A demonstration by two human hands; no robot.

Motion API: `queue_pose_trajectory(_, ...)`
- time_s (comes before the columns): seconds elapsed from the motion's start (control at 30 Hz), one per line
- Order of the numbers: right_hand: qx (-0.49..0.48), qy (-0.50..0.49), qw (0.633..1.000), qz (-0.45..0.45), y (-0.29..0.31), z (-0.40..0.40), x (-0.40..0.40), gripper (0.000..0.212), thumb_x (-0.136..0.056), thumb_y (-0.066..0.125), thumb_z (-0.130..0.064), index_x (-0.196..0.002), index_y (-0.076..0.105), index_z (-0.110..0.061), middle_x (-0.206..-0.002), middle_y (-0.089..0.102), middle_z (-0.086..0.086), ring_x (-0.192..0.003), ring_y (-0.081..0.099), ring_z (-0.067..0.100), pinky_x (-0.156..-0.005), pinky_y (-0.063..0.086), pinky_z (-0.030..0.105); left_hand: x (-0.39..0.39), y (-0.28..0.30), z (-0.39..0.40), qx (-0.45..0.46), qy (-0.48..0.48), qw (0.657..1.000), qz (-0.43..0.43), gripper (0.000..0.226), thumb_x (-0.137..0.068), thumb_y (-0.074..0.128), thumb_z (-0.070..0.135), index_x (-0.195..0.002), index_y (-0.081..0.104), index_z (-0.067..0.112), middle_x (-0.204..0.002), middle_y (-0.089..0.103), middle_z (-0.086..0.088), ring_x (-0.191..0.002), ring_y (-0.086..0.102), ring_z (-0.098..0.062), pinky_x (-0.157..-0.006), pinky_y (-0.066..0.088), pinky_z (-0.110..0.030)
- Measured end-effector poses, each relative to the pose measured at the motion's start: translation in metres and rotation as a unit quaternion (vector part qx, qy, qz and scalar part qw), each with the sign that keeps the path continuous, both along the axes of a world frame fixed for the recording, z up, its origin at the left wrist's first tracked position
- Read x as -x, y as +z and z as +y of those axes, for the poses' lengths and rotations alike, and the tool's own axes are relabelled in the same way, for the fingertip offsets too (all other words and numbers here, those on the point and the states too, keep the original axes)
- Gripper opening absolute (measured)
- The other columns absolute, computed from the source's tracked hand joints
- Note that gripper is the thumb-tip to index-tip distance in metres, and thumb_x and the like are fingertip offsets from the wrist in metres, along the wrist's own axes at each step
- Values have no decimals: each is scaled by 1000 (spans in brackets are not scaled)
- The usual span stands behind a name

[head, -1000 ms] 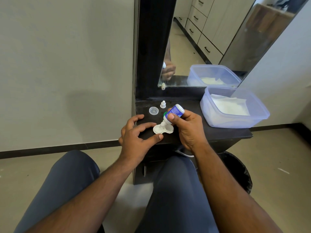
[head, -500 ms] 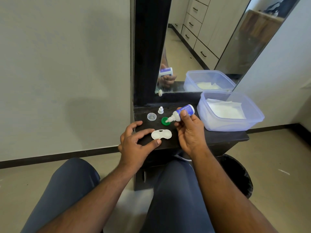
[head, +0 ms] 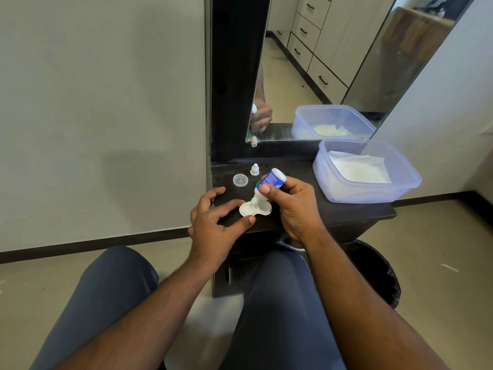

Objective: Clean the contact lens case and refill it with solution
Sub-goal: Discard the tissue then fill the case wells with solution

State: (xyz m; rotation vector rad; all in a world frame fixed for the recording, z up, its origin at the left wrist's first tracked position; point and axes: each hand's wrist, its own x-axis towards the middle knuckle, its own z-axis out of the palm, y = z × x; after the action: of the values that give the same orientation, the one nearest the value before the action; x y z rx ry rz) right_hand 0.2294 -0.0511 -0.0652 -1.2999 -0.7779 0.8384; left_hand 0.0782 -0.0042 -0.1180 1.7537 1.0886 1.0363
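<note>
A white two-well contact lens case (head: 246, 210) lies open on the black shelf (head: 333, 212). My right hand (head: 296, 206) grips a small blue-labelled solution bottle (head: 273, 178), tipped nozzle-down over the case, with the nozzle just above or touching it. My left hand (head: 213, 222) rests on the shelf edge, thumb and forefinger steadying the case's left side. A clear lens-case lid (head: 240, 180) and the white bottle cap (head: 254, 170) sit behind. A green lid (head: 258, 184) peeks out behind the bottle.
A translucent plastic tub (head: 400, 188) holding white tissue stands at the shelf's right. A mirror (head: 320, 62) rises behind the shelf. A black bin (head: 378, 273) sits on the floor under the right side. My knees are below the shelf.
Half a second ago the bottle was lifted and tilted sideways, away from the case. My right hand has now brought it back down, nozzle over the case. My left hand stayed put.
</note>
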Motion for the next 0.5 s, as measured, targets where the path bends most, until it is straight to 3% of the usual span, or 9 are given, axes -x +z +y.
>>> queue_pose_trajectory(0.2,-4,-5,1000,8,0,0,0,12,-71,77,-11,-82,76,-10,-81,74,10,-79,69,20,-72,53,29,-1,-1,2,-4,1,1000,0,50,-56,64,67,-104,60,58,-129,44,23,-125,39,-13,-101,40,-50)
queue_pose_trajectory(0.5,3,-8,1000,-2,0,0,-1,13,-71,78,-12,-83,76,-11,-82,74,9,-82,69,22,-76,53,33,-1,-3,4,-7,-3,1000,-1,45,-56,65,67,-100,60,60,-131,44,21,-126,41,-15,-100,41,-52)
